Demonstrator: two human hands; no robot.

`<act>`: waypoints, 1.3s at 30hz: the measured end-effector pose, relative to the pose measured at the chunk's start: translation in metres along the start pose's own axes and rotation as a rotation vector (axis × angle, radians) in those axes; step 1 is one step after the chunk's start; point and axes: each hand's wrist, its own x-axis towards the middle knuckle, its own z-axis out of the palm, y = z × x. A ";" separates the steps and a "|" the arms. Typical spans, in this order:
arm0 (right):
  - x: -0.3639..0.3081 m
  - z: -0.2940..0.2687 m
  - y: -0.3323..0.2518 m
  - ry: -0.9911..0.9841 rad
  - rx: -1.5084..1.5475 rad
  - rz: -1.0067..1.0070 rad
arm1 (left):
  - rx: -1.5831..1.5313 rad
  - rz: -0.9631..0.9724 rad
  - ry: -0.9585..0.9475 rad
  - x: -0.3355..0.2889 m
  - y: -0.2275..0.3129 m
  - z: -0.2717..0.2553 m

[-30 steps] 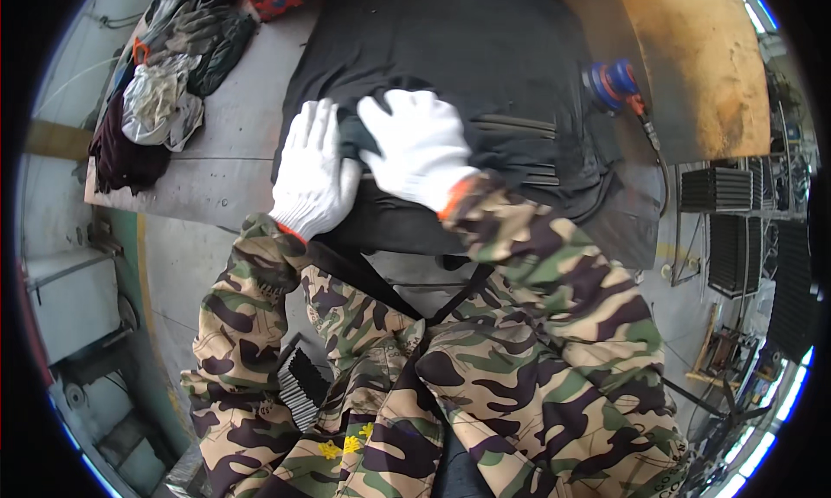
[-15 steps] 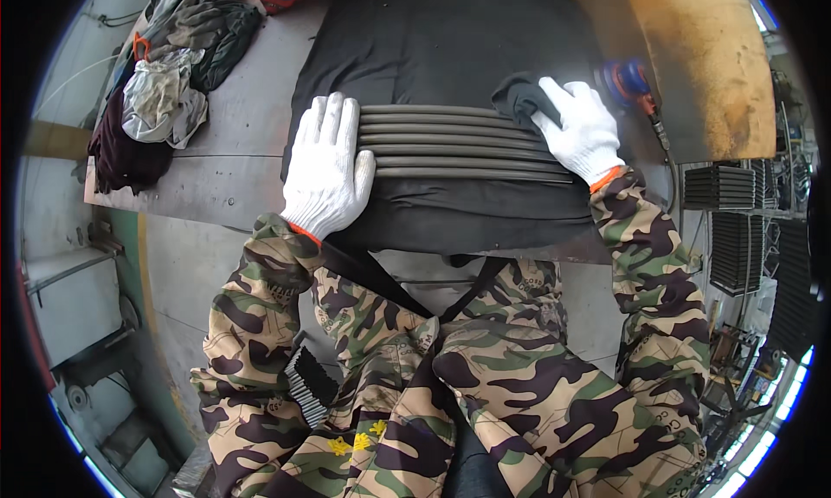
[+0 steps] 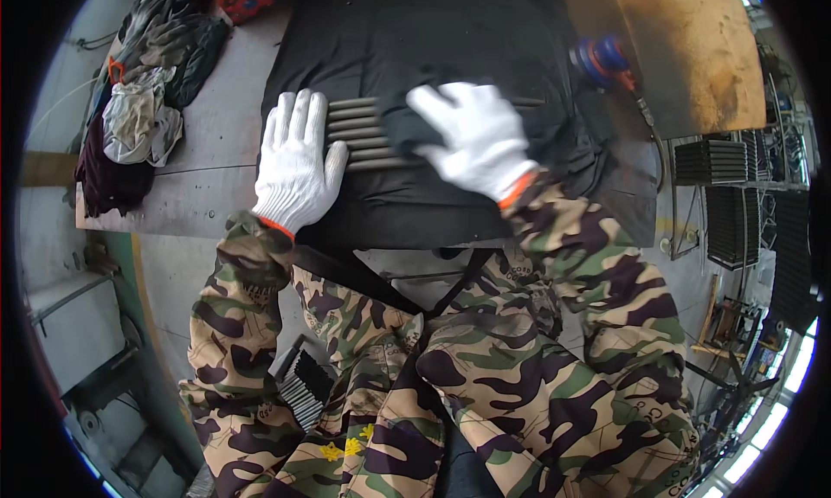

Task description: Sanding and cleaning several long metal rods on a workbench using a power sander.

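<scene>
Several grey metal rods (image 3: 353, 133) lie side by side across a black cloth (image 3: 407, 39) spread on the table. My left hand (image 3: 299, 165), in a white knit glove, rests flat over their left ends, fingers stretched out. Bunched under the fingers of my gloved right hand (image 3: 480, 139) is a dark rag (image 3: 400, 128), pressed on the middle of the rods and blurred by motion. That hand and the rag hide much of the rods' right part.
A blue and red power tool (image 3: 603, 61) with a hose lies at the right, beside a brown-stained sheet (image 3: 701, 57). Heaped rags (image 3: 138, 126) cover part of the metal tabletop (image 3: 203, 173) at left. A rack of dark parts (image 3: 714, 162) stands beyond the right edge.
My right hand has swept left along the rods with the rag, from their right end to the middle. My left hand stays on the left ends. The whole view has shifted slightly.
</scene>
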 end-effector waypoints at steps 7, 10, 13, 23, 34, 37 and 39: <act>-0.031 -0.038 0.103 0.035 -0.306 0.193 | -0.022 -0.027 0.051 0.032 -0.006 0.005; -0.019 -0.045 0.075 0.209 -0.193 0.102 | 0.013 0.052 0.258 0.033 -0.014 0.017; 0.025 -0.037 -0.017 -0.307 -0.046 0.207 | -0.041 0.009 0.250 0.035 -0.013 0.022; 0.023 0.024 -0.035 0.126 0.126 -0.148 | -0.129 0.044 0.043 0.025 -0.038 0.014; -0.039 -0.035 0.093 0.011 -0.174 0.154 | -0.087 0.010 0.109 0.034 -0.009 0.005; -0.013 -0.060 0.097 -0.138 -0.039 0.409 | -0.044 0.023 0.107 0.024 -0.009 0.006; -0.009 -0.048 0.137 0.278 0.064 0.306 | -0.039 0.025 0.104 0.021 -0.005 0.006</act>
